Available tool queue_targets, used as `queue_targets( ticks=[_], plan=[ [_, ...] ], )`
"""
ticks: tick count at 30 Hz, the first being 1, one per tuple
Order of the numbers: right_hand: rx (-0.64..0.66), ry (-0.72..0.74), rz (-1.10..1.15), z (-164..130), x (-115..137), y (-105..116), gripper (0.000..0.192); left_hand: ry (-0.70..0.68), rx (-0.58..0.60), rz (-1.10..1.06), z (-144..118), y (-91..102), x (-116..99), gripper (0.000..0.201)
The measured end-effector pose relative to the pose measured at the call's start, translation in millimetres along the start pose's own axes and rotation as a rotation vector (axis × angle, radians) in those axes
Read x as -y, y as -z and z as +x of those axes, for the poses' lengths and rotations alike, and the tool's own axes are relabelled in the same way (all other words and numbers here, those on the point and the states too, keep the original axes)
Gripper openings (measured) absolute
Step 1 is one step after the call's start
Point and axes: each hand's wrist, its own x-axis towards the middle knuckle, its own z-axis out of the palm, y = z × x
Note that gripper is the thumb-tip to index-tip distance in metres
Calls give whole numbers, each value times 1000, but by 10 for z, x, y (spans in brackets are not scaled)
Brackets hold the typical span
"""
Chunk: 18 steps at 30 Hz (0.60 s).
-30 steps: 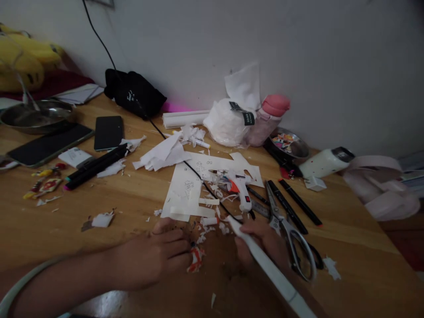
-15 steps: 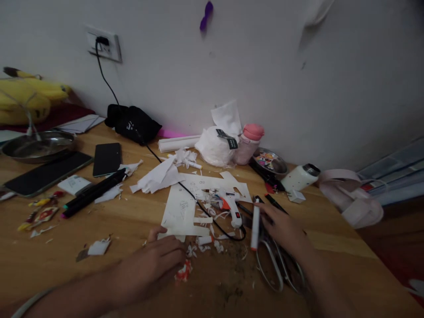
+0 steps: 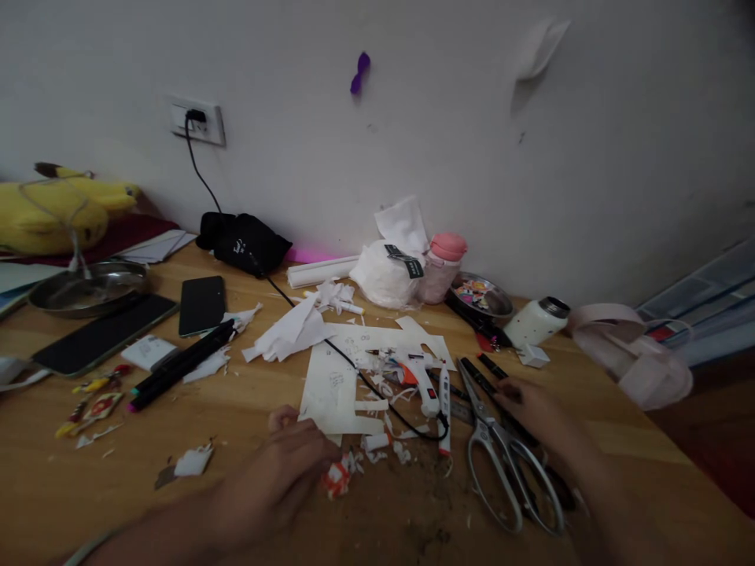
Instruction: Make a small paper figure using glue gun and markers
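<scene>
In the head view, the person's right hand [image 3: 539,417] is over the black markers [image 3: 491,366], just to the right of the large scissors [image 3: 484,429]. One marker's end shows beyond the fingertips, while the rest runs under the hand; the fingers are bent towards it, but I cannot tell whether they are clamped on it or only resting there. The scissors lie on the surface [image 3: 76,479] with their handles towards the person.

The left hand [image 3: 277,475] is palm down at the near edge of the cut paper [image 3: 318,393], close to a red and white wrapper [image 3: 337,478]. Its underside is hidden, so I cannot tell whether its fingers hold anything.

A white marker [image 3: 444,405] lies beside the glue gun [image 3: 427,385] (whose black cord [image 3: 371,387] crosses the paper), among small paper scraps.

The step in hand looks to be taking hold of a black marker. The next move would seem to call for a firm pinch on its barrel and a lift up and away, so that the scissors alongside are not dragged.
</scene>
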Motion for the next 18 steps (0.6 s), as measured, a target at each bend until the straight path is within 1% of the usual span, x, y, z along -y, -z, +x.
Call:
queue_targets(
  ticks=[2, 3, 5, 7, 8, 9, 10, 11, 12, 13, 15, 16, 17, 18],
  plan=[
    [-38, 10, -29, -84, 308, 95, 23, 18, -12, -9, 10, 7, 12, 23],
    [-32, 53, -4, -144, 512, 134, 24, 28, -26, -4, 14, 6, 17, 23],
    [67, 220, 57, -290, 979, 168, 22, 44, -65, 17, 20, -2, 25, 20],
    [155, 332, 57, -435, 1430, 146, 18, 57, -107, 36, 23, -11, 33, 17],
    [226, 437, 42, -487, 1613, 128, 16, 58, -121, 39, 22, -14, 38, 16],
    [264, 500, 27, -517, 1752, 117, 16, 59, -133, 40, 20, -16, 45, 15],
    [299, 502, -11, -522, 1839, 121, 14, 59, -143, 41, 16, -17, 54, 14],
    [326, 473, -52, -499, 1872, 144, 13, 61, -149, 42, 10, -17, 65, 14],
    [336, 403, -95, -452, 1851, 187, 14, 62, -154, 43, 4, -17, 76, 14],
    [309, 287, -127, -386, 1782, 246, 17, 64, -156, 44, -2, -16, 87, 14],
    [266, -9, -254, -230, 1531, 372, 19, 71, -156, 45, -12, -12, 105, 15],
    [273, -123, -293, -154, 1372, 418, 21, 74, -149, 40, -15, -9, 109, 15],
    [306, -230, -313, -87, 1208, 443, 23, 78, -138, 31, -15, -6, 111, 15],
    [314, -272, -323, -33, 1047, 439, 22, 81, -125, 17, -14, -3, 111, 15]
  ],
)
